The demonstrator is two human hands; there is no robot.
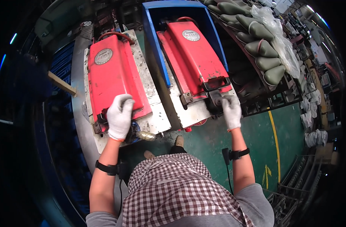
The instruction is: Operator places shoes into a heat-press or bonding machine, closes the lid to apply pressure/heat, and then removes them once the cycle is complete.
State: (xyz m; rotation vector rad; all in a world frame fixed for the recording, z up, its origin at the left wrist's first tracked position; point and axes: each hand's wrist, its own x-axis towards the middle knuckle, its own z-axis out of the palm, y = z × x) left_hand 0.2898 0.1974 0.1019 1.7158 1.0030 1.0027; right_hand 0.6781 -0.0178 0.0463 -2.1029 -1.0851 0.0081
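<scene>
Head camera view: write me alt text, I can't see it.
White-gloved left hand at the near end of the left red cover; white-gloved right hand beside a black fitting on the right red cover, flanked by a blue housing. Rounded green forms line the upper right.

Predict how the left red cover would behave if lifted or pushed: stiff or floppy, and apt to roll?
The left red cover is probably stiff, since its raised ridge holds its shape. Rolling seems unlikely, as it lies broad and flat over the pale base. Its smooth-looking paint might feel slippery.
</scene>
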